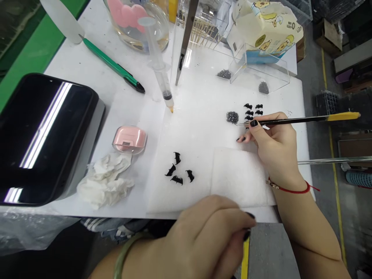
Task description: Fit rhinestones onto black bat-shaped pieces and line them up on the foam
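Note:
My right hand point(274, 145) pinches a thin black stick with a yellow end point(305, 119), its tip lying by a small heap of grey glitter point(232, 117) on the white foam sheet point(197, 128). Several tiny black bat shapes point(253, 111) lie in rows just above that hand. Another loose group of black bat shapes point(179, 170) lies nearer the front. My left hand point(212, 236) hangs low at the table's front edge, fingers curled under, and what they hold, if anything, is hidden. A smaller white foam pad point(240, 176) lies beside my right wrist.
A syringe point(159, 66) points down at the foam. A green pen point(112, 64), a pink case point(129, 139), crumpled tissue point(106, 180) and a black device point(43, 135) sit to the left. A clear box point(258, 69), a glass bowl point(139, 23) and a printed bag point(267, 27) stand at the back.

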`<state>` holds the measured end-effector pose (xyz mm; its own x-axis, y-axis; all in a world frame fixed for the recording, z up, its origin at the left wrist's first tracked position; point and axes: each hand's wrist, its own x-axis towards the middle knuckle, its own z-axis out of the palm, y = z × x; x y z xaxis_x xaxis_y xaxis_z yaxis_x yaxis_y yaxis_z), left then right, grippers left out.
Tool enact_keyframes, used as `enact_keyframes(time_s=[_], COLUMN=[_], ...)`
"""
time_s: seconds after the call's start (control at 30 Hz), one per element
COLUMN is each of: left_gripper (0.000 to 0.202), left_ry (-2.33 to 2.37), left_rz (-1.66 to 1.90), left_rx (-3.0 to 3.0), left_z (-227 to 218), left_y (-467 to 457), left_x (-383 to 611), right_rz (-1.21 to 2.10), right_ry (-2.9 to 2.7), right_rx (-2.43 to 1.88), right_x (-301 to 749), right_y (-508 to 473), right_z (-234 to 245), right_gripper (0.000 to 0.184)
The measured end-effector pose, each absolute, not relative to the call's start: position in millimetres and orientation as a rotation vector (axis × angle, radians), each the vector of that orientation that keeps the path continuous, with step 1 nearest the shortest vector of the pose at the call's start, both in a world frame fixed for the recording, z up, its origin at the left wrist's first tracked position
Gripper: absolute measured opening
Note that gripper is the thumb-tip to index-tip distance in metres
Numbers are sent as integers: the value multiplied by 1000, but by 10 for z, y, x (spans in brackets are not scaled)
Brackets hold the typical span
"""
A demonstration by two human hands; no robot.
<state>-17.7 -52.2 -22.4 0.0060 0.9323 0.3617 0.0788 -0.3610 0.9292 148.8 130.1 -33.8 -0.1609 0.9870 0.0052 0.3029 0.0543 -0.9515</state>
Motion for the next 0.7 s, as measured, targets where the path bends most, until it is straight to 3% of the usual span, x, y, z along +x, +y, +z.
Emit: enact_keyframes(time_s=[0.7], left_gripper=[23], left_ry=[810], left_rz=[1295], left_rx=[1492], left_z=[-358], left_y=[-217], left_x=[-6], right_rz=[1187], right_ry=[-1560], right_rx=[-1367], right_x=[1485], right_y=[1299], right_z=[-295], right_gripper=[34])
